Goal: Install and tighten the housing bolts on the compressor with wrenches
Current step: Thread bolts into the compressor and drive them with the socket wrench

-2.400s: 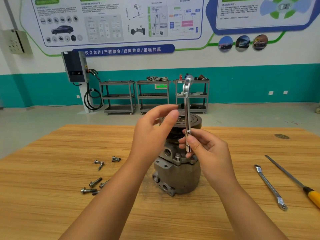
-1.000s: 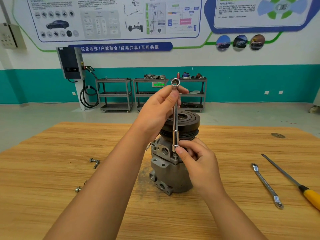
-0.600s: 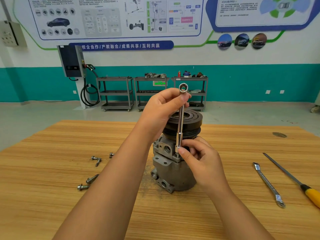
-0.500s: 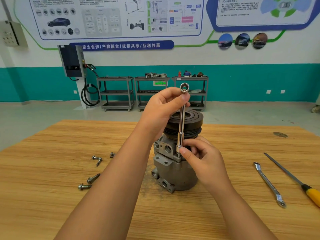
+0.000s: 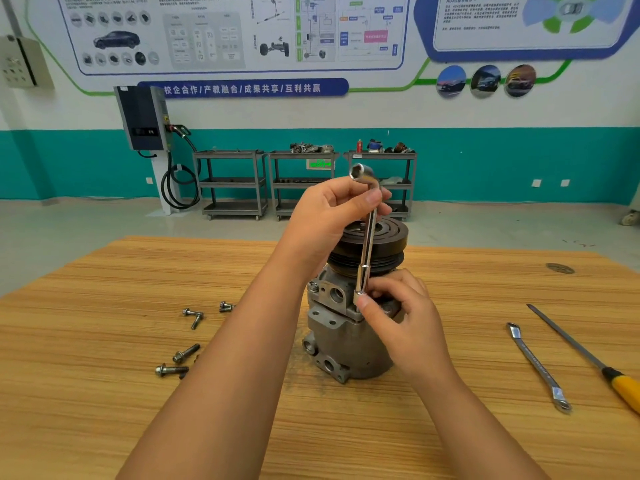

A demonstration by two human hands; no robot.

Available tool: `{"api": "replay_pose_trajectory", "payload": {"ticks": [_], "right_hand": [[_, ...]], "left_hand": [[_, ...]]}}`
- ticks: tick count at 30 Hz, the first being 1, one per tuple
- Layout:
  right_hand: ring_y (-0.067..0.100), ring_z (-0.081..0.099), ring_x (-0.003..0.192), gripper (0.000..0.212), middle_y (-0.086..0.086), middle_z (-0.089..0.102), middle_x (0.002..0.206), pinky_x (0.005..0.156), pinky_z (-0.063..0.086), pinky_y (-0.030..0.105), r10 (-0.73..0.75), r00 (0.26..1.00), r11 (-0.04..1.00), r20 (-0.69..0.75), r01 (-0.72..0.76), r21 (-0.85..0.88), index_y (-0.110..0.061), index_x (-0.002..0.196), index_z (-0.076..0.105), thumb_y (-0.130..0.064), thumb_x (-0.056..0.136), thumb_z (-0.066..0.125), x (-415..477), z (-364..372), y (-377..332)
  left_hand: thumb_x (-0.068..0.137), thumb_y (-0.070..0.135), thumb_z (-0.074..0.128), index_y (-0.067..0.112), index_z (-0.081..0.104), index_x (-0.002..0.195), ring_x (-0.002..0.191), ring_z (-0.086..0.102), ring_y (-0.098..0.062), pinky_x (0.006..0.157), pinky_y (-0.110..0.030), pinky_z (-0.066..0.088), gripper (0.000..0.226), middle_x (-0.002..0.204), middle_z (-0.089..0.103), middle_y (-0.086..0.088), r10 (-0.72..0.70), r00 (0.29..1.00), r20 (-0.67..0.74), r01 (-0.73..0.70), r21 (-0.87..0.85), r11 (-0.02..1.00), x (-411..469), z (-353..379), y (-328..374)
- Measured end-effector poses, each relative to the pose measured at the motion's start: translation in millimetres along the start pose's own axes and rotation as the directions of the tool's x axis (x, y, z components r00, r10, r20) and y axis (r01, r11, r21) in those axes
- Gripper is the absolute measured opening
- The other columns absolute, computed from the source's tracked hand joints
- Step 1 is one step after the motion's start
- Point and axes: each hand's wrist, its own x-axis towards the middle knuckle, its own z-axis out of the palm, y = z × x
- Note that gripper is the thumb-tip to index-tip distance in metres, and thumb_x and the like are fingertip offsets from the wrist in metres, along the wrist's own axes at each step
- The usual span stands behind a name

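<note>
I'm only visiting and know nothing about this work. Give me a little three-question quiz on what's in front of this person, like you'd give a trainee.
1. True or false: the left hand grips the upper end of the upright socket wrench.
2. The loose bolts lie on the table: A) left of the compressor; B) right of it; C) on its pulley.
3. How many tools lie on the table right of the compressor?
Key: 1 true; 2 A; 3 two, a flat wrench and a yellow-handled screwdriver.
</note>
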Motion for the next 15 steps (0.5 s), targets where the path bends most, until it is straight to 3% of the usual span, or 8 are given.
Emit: {"api": "replay_pose_trajectory", "payload": {"ticks": [3, 6, 10, 15], "right_hand": [[-0.001, 0.044, 0.100, 0.015, -0.019, 0.056, 0.092, 0.093, 0.036, 0.031, 0.039, 0.999, 0.998, -0.018, -0.038, 0.040, -0.047, 0.089, 0.060, -0.038, 0.085, 0.050, -3, 1, 0], [-0.001, 0.041, 0.099, 0.016, -0.015, 0.053, 0.089, 0.097, 0.035, 0.047, 0.053, 0.998, 0.998, -0.029, -0.052, 0.027, -0.049, 0.090, 0.060, -0.036, 0.090, 0.051, -6, 5, -2], [0.001, 0.040, 0.101, 0.017, -0.013, 0.053, 0.091, 0.100, 0.032, 0.049, 0.081, 0.992, 0.997, -0.100, -0.079, 0.021, -0.052, 0.089, 0.055, -0.035, 0.089, 0.055, -8, 13, -7], [0.004, 0.042, 0.100, 0.019, -0.014, 0.054, 0.095, 0.099, 0.034, 0.048, 0.120, 0.971, 0.993, -0.208, -0.114, 0.040, -0.049, 0.084, 0.055, -0.031, 0.085, 0.062, -11, 26, -12]], "left_hand": [[0.095, 0.007, 0.053, 0.014, 0.067, 0.091, 0.079, 0.067, -0.002, 0.074, -0.013, 0.048, 0.017, 0.074, 0.072, 0.008, 0.004, 1.000, 0.014, -0.004, 0.012, 1.000, -1, 0, 0], [0.094, 0.013, 0.055, 0.016, 0.067, 0.091, 0.078, 0.066, -0.002, 0.073, -0.013, 0.048, 0.013, 0.074, 0.071, 0.008, 0.009, 1.000, 0.002, -0.009, 0.026, 1.000, -2, 2, 1], [0.083, 0.023, 0.055, 0.017, 0.068, 0.089, 0.077, 0.064, -0.001, 0.074, -0.015, 0.048, 0.015, 0.072, 0.070, 0.009, 0.010, 0.999, -0.051, -0.008, 0.043, 0.999, -3, 5, 2], [0.095, 0.018, 0.057, 0.017, 0.070, 0.082, 0.073, 0.063, -0.005, 0.081, -0.027, 0.046, 0.019, 0.068, 0.069, 0.007, 0.007, 0.985, -0.171, -0.001, 0.037, 0.999, -3, 8, 1]]}}
